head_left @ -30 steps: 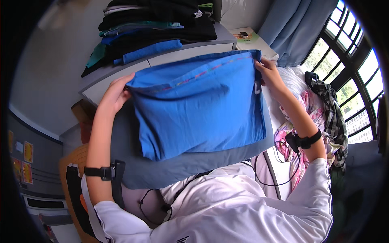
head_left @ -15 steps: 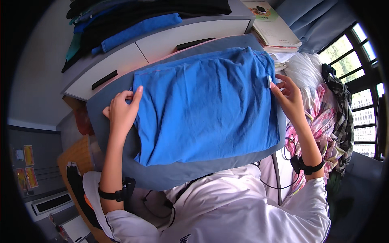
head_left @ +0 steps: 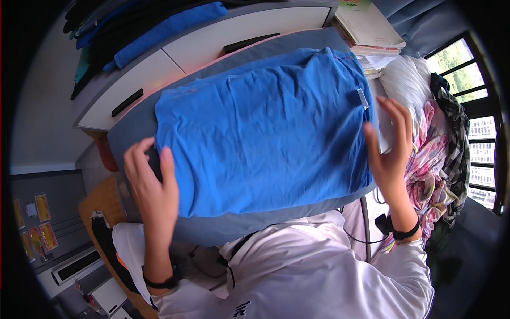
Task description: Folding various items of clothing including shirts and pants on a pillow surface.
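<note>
A blue cloth garment [head_left: 265, 133] lies spread out and wrinkled over a grey-blue padded board [head_left: 234, 226], which looks like an ironing board. Near the garment's right edge a small white tag [head_left: 363, 99] sticks up. Beside the left edge is my left hand [head_left: 155, 194], slightly blurred, thumb and fingers apart; its thumb overlaps the cloth, though contact is unclear. My right hand [head_left: 392, 154] stands open just off the right edge, below the tag, its thumb close to the cloth. Neither hand grips anything.
Behind the board runs a white drawer cabinet [head_left: 212, 58] with dark handles, folded clothes [head_left: 164, 34] on top. Stacked books [head_left: 366, 29] sit at the far right. Pink patterned cloth [head_left: 427, 154] and a white bundle [head_left: 406, 80] lie right of the board. A cable [head_left: 366, 242] hangs near my right arm.
Both hands have come away from the garment's edges and moved nearer to me, fingers spreading wider. My right fingers have left the tag's side. The view has shifted slightly.
</note>
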Motion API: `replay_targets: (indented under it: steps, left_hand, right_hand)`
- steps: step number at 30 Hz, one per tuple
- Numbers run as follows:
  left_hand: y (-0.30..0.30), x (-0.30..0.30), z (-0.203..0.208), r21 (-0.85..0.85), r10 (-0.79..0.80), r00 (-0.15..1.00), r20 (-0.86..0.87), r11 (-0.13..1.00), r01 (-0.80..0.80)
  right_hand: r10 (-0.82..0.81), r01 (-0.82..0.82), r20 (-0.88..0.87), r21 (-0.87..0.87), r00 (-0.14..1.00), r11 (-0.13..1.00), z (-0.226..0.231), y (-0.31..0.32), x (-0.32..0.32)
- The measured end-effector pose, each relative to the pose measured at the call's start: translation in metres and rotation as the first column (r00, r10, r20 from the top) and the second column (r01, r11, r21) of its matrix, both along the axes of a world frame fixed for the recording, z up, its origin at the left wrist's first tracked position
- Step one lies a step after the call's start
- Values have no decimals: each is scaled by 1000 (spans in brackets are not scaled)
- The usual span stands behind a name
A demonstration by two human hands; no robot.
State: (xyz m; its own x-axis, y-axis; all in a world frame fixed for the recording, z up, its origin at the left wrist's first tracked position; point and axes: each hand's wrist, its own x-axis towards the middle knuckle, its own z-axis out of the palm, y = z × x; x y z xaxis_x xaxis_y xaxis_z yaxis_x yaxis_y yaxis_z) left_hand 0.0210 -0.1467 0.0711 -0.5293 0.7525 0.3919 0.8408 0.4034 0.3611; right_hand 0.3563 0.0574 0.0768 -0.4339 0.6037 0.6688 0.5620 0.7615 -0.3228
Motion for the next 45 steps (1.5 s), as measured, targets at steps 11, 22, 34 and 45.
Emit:
replay_targets:
  steps: [11, 22, 34, 45]
  left_hand:
    - [-102, 58, -14, -105, 98, 393, 914, 994, -5]
    - [-65, -11, -43, -205, -758, 646, -91, 649, 733]
    - [-23, -17, -44, -339, -893, 430, -131, 448, 827]
    - [56, -12, 79, -145, -900, 431, 71, 418, 897]
  right_hand:
    - [182, -338, 590, 166, 787, 926, -59, -29, 59]
    - [472, -586, 524, 66, 709, 807, -75, -116, 39]
    - [593, -647, 340, 60, 730, 761, -85, -159, -15]
    - [348, -460, -358, -297, 866, 837, -16, -158, 11]
